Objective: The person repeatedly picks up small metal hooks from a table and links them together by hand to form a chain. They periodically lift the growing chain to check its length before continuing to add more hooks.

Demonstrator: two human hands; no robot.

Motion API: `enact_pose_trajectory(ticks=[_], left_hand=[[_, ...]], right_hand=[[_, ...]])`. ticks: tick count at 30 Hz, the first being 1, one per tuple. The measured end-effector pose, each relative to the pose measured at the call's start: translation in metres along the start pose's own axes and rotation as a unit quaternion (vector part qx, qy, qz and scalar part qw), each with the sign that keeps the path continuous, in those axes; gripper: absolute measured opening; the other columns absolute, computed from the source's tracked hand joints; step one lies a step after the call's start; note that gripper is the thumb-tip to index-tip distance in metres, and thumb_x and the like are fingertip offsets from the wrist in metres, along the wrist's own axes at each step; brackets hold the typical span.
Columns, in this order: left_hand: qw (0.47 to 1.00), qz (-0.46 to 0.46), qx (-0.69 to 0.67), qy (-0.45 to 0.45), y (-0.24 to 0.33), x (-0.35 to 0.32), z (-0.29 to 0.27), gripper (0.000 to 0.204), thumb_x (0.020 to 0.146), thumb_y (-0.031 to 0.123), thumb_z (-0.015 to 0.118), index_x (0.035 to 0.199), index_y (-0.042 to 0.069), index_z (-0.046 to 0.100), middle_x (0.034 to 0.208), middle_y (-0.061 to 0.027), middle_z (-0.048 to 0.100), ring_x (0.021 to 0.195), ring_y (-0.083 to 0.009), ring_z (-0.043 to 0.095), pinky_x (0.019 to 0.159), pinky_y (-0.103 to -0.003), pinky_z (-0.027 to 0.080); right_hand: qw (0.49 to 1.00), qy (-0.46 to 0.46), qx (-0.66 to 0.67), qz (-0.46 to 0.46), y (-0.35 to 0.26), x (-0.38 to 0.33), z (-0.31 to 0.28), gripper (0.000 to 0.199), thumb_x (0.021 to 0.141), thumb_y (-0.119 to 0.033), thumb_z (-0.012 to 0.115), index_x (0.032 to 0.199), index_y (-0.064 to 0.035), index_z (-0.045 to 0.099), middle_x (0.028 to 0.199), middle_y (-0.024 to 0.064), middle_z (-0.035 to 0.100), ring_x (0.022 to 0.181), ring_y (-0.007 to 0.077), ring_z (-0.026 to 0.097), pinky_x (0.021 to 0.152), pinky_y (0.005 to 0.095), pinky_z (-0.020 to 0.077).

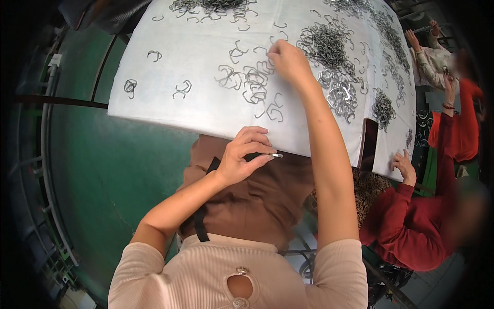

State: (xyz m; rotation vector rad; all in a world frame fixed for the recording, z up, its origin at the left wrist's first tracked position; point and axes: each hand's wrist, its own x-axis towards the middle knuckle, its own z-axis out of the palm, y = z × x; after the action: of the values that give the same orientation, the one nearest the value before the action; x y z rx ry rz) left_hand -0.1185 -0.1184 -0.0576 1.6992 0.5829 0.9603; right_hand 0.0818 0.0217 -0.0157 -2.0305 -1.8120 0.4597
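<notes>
Closest to us is our beige ribbed top [221, 268], and above it our left hand [242, 157], which hangs over our brown lap just below the near edge of the counter [170, 110]. Its fingers are curled together, and thumb and forefinger pinch a small metal clip [278, 155] whose tip points to the right. Our right hand [289, 61] reaches far over the counter, fingers bent down and closed on the loose clips [254, 82] that lie spread on the white surface; whether it really holds one we cannot tell. Just right of this hand, on the counter, is a big heap of clips [329, 46], and more heaps follow toward the far right edge. At the right side of the counter a person in a red sleeve [406, 221] rests a hand on the counter edge
</notes>
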Motion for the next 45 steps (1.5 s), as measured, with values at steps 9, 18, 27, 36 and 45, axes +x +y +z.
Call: enact_pose_trajectory(ticks=[9,18,27,36,45], left_hand=[[0.999,0.014,0.027,0.016,0.016,-0.004,0.013,0.016,0.072,0.001,0.073,0.088,0.005,0.070,0.092,-0.0056,0.064,0.103,-0.0274,0.057,0.088,-0.037,0.046],[0.998,0.035,0.046,0.012,0.027,-0.004,0.035,0.017,0.073,0.003,0.072,0.089,0.006,0.070,0.092,-0.0045,0.064,0.104,-0.0265,0.056,0.090,-0.038,0.046],[0.990,0.091,0.107,-0.028,0.021,0.026,0.031,0.037,0.080,0.010,0.064,0.116,0.001,0.061,0.113,-0.0155,0.062,0.110,-0.0329,0.054,0.095,-0.040,0.042],[0.914,0.156,0.372,-0.039,-0.042,0.191,0.078,0.022,0.084,0.019,0.067,0.102,0.007,0.070,0.101,-0.0098,0.065,0.097,-0.0285,0.059,0.084,-0.038,0.048],[0.944,-0.014,0.319,-0.083,-0.047,0.211,0.073,0.022,0.085,0.017,0.064,0.102,0.006,0.070,0.088,-0.0088,0.069,0.079,-0.0236,0.065,0.072,-0.035,0.052]], right_hand=[[0.820,0.108,0.534,0.176,-0.030,-0.191,-0.059,0.015,0.085,0.000,0.067,0.096,0.0073,0.059,0.086,0.0140,0.066,0.076,0.0191,0.067,0.069,0.0273,0.0558],[0.762,0.223,0.584,0.167,-0.042,-0.277,-0.023,0.015,0.083,0.009,0.066,0.092,0.0037,0.055,0.093,0.0138,0.065,0.082,0.0189,0.067,0.075,0.0285,0.0564],[0.781,0.294,0.546,0.075,-0.032,-0.283,-0.018,0.018,0.083,0.012,0.064,0.087,0.0015,0.051,0.096,0.0169,0.062,0.085,0.0201,0.066,0.078,0.0314,0.0572],[0.775,0.303,0.550,0.072,-0.021,-0.286,-0.010,0.017,0.083,0.012,0.064,0.088,0.0011,0.052,0.095,0.0161,0.063,0.085,0.0194,0.066,0.078,0.0306,0.0573],[0.779,0.300,0.546,0.066,-0.018,-0.286,-0.005,0.015,0.082,0.012,0.064,0.087,0.0024,0.053,0.093,0.0150,0.064,0.083,0.0181,0.067,0.075,0.0298,0.0576]])
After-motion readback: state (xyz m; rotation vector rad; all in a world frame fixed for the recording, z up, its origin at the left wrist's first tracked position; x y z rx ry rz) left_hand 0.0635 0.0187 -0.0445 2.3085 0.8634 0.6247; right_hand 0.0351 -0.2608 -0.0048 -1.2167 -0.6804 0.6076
